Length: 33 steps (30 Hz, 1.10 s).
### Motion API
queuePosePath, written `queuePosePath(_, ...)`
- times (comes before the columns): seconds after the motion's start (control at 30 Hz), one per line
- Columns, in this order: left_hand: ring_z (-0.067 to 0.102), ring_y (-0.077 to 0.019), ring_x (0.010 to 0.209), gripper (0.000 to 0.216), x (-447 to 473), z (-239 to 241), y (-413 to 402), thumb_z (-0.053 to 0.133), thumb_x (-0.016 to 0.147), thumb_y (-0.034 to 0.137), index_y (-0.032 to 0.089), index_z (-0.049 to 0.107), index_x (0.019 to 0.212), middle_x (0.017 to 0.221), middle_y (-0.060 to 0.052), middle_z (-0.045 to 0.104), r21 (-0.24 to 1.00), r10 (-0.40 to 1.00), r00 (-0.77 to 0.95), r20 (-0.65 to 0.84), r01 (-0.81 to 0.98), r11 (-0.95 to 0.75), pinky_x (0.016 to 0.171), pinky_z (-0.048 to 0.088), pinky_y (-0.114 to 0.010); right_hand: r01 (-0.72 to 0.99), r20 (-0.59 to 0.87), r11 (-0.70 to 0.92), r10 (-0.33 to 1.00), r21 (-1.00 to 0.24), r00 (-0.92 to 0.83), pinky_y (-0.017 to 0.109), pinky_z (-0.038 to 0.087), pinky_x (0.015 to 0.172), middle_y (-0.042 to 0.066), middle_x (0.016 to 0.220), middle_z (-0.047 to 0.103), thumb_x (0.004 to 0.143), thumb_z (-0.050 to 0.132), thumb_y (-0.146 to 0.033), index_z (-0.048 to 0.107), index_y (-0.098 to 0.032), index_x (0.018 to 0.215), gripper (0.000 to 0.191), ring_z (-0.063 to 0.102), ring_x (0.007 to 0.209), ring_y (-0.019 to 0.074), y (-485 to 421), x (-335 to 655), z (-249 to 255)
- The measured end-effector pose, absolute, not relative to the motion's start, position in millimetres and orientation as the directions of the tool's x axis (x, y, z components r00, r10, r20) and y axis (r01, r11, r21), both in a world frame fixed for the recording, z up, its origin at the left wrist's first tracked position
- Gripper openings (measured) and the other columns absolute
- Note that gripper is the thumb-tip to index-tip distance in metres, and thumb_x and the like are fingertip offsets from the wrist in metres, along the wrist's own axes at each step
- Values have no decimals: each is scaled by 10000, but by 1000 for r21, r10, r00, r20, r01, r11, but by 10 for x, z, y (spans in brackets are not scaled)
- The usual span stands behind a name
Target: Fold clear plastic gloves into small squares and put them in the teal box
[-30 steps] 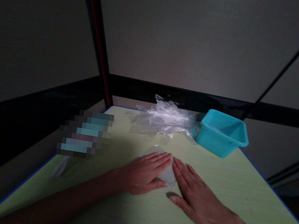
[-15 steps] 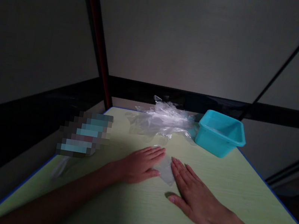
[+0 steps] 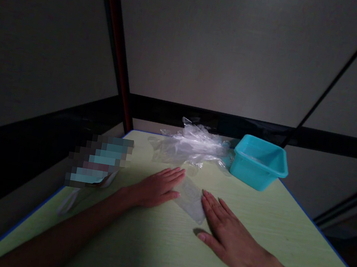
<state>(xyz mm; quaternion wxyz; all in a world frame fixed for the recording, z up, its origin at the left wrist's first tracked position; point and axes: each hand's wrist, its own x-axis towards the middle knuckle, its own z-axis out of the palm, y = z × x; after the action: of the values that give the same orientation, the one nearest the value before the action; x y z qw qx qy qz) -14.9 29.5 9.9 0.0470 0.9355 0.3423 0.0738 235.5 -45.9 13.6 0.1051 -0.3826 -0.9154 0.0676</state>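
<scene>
A thin, translucent plastic sheet point(image 3: 192, 202) is lying flat on the light green surface point(image 3: 308, 258), between the 2 hands. The left hand point(image 3: 159, 187) is resting palm down at its left edge, the right hand point(image 3: 232, 236) at its right; both are lying apart, fingers extended. Farther back, crumpled clear plastic point(image 3: 193, 147) is spreading just beside a teal bin point(image 3: 249, 174). Leftward, a pixelated item point(image 3: 99, 164) is lying near the surface's edge.
</scene>
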Motion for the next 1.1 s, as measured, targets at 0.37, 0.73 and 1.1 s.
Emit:
queuePosePath(0.37,143,-181,1301,507,-174,107,297,263,909,353,107,183,1346,1408,-111,214,200,676,658,332,651,-732,1061,135,-386,544,268,489,859,-682,-436,343,453,752,62,901,618,712,355,-41,537,-146,946,315,575,835,180,-207,2501,229)
queuePosePath(0.73,288,-186,1239,398,-169,102,301,275,895,311,131,361,1239,1324,-110,368,175,676,588,444,683,-709,1039,219,-391,350,157,370,846,-861,-509,268,435,602,30,740,612,723,387,-76,534,-153,803,184,557,676,138,-175,2495,202)
queuePosePath(1.1,286,-215,1239,371,-133,132,282,336,878,286,90,421,1181,1315,-139,371,187,678,574,459,684,-705,1039,230,-388,311,131,516,653,-799,-746,229,428,555,28,726,580,830,430,-161,534,-143,842,106,538,646,117,-414,2375,290)
